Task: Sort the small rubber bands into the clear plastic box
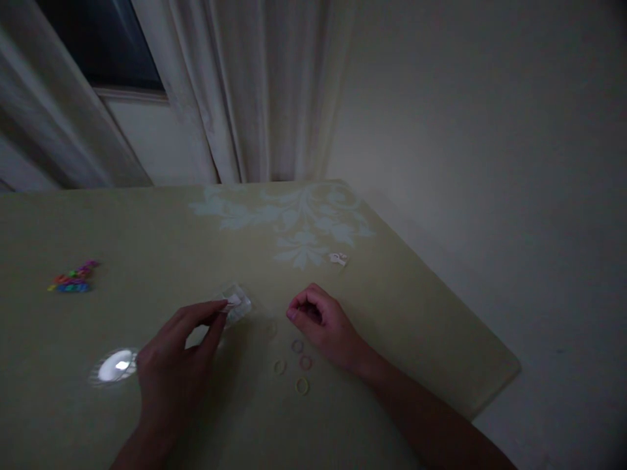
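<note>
My left hand (179,352) pinches the edge of a small clear plastic bag (241,307) between thumb and fingertips. A whitish patch shows at the bag near the fingertips. My right hand (323,323) hovers to the right of the bag, its thumb and index finger pressed together. Whatever may be between them is too small to make out. Several small rings lie loose on the table between and below the hands, among them a purple ring (297,346), a pink ring (305,362), a yellow ring (302,386) and a pale ring (279,367).
A pile of small bright-coloured pieces (73,279) sits at the left of the table (147,241). Beyond my right hand lies a small white scrap (338,259). A shiny reflection shows beside my left hand. Curtains (264,98) and a wall border the table.
</note>
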Motion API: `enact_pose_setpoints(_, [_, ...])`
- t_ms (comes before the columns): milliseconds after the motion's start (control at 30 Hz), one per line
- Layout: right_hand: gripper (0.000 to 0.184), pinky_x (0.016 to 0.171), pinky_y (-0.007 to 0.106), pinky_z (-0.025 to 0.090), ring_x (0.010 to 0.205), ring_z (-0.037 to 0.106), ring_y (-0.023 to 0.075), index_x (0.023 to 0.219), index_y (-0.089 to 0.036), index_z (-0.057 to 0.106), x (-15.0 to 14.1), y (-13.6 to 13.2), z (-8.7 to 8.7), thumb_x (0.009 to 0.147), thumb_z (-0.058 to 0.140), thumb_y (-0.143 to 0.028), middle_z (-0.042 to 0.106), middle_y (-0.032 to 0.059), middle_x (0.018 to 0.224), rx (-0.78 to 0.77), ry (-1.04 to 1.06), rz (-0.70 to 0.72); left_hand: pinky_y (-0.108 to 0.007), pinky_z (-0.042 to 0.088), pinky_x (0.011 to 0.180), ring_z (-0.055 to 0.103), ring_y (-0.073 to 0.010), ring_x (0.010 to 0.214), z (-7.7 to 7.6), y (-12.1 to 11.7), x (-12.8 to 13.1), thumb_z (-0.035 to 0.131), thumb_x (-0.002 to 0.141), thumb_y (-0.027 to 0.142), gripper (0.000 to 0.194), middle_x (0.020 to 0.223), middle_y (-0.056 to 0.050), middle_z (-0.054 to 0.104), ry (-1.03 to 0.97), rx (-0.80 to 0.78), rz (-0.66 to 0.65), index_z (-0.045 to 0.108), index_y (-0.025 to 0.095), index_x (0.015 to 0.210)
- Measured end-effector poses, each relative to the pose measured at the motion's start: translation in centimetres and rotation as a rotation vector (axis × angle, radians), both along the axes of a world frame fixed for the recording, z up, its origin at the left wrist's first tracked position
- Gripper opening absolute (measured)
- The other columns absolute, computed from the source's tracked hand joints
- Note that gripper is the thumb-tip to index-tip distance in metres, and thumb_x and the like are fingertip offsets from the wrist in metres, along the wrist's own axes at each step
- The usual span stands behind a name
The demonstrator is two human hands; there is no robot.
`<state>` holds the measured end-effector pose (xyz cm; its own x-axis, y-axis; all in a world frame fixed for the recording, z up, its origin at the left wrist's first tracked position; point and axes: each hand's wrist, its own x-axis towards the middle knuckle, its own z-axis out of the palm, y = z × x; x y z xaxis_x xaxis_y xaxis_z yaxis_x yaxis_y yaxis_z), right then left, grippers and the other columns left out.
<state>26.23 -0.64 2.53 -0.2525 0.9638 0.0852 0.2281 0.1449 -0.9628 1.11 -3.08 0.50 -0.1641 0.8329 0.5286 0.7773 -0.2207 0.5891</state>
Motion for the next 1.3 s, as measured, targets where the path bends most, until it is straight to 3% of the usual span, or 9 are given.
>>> enact_pose_setpoints(100, [0.009,0.066,0.026,0.040,0.074,0.051,0.0119,0.091,-0.018,0.070,-0.1,0.0,-0.2,0.094,0.070,-0.027,0.055,-0.0005,0.088,0.026,-0.012,-0.015,-0.031,0.059,0.076,0.077,-0.0210,0.089,-0.9,0.7,-0.3,0.059,0.103,0.031,0.022,0.105,-0.004,0.080,0.166,0.086,-0.026,0.080,0.024,0.104])
enact_pose_setpoints(333, [0.007,0.068,0.027,0.041,0.077,0.052,0.0133,0.090,-0.019,0.070,-0.4,0.0,-0.6,0.095,0.069,-0.024,0.057,0.0006,0.090,0.065,-0.049,-0.043,-0.037,0.061,0.084,0.075,-0.0267,0.102,-2.2,0.7,-0.6,0.047,0.100,0.017,0.038,0.120,-0.011,0.076,0.357,0.058,-0.134,0.076,0.019,0.124])
enact_pose_setpoints(533, [0.005,0.068,0.027,0.042,0.079,0.053,0.0137,0.090,-0.019,0.069,-0.1,0.2,-0.6,0.094,0.068,-0.022,0.057,0.0013,0.092,0.094,-0.079,-0.058,-0.037,0.058,0.095,0.069,-0.0278,0.115,-1.8,0.7,-0.6,0.043,0.099,0.010,0.046,0.133,-0.012,0.072,0.392,0.099,-0.255,0.067,0.018,0.137])
enact_pose_setpoints(667, [0.004,0.068,0.026,0.042,0.078,0.053,0.0132,0.091,-0.018,0.073,0.9,0.8,-0.3,0.094,0.072,-0.022,0.057,0.0011,0.092,0.136,-0.139,-0.065,-0.042,0.056,0.094,0.068,-0.0295,0.110,-1.3,0.1,0.0,0.045,0.100,0.009,0.044,0.128,-0.013,0.074,0.448,0.107,-0.344,0.066,0.017,0.138])
enact_pose_setpoints(767, [0.003,0.067,0.025,0.042,0.077,0.055,0.0124,0.091,-0.019,0.077,2.0,1.5,0.1,0.091,0.079,-0.021,0.058,0.0003,0.090,0.134,-0.212,0.017,-0.042,0.054,0.091,0.068,-0.0293,0.107,-1.1,-0.9,1.0,0.047,0.100,0.010,0.039,0.123,-0.011,0.076,0.484,0.082,-0.459,0.069,0.020,0.131])
enact_pose_setpoints(967, [0.003,0.076,0.027,0.044,0.082,0.060,0.0145,0.089,-0.020,0.081,4.2,2.3,1.5,0.088,0.083,-0.018,0.062,0.0014,0.090,0.149,-0.440,0.137,-0.035,0.055,0.084,0.070,-0.0247,0.096,-1.2,-1.5,2.3,0.051,0.097,0.009,0.030,0.108,-0.008,0.076,0.416,-0.128,-0.599,0.074,0.023,0.108])
enact_pose_setpoints(1133, [0.008,0.071,0.026,0.040,0.077,0.058,0.0140,0.086,-0.020,0.081,4.8,2.1,1.6,0.082,0.086,-0.015,0.061,0.0004,0.087,0.068,-0.548,0.330,-0.038,0.056,0.083,0.069,-0.0270,0.093,-1.1,-1.9,2.8,0.043,0.100,0.008,0.032,0.105,-0.010,0.074,0.444,-0.155,-0.565,0.071,0.021,0.103])
enact_pose_setpoints(1233, [0.008,0.072,0.026,0.039,0.078,0.058,0.0147,0.084,-0.018,0.079,4.4,1.8,1.3,0.081,0.081,-0.012,0.062,0.0011,0.087,0.081,-0.590,0.351,-0.038,0.056,0.087,0.069,-0.0260,0.098,-0.8,-2.4,3.5,0.041,0.103,0.013,0.029,0.109,-0.009,0.073,0.283,-0.234,-0.520,0.068,0.022,0.103])
enact_pose_setpoints(1300, [0.008,0.073,0.027,0.039,0.079,0.057,0.0152,0.084,-0.017,0.076,4.1,1.5,1.1,0.081,0.077,-0.010,0.063,0.0020,0.088,0.098,-0.615,0.343,-0.033,0.057,0.080,0.071,-0.0229,0.091,-0.7,-2.6,3.9,0.045,0.105,0.022,0.022,0.100,-0.005,0.074,0.107,-0.349,-0.485,0.066,0.024,0.099])
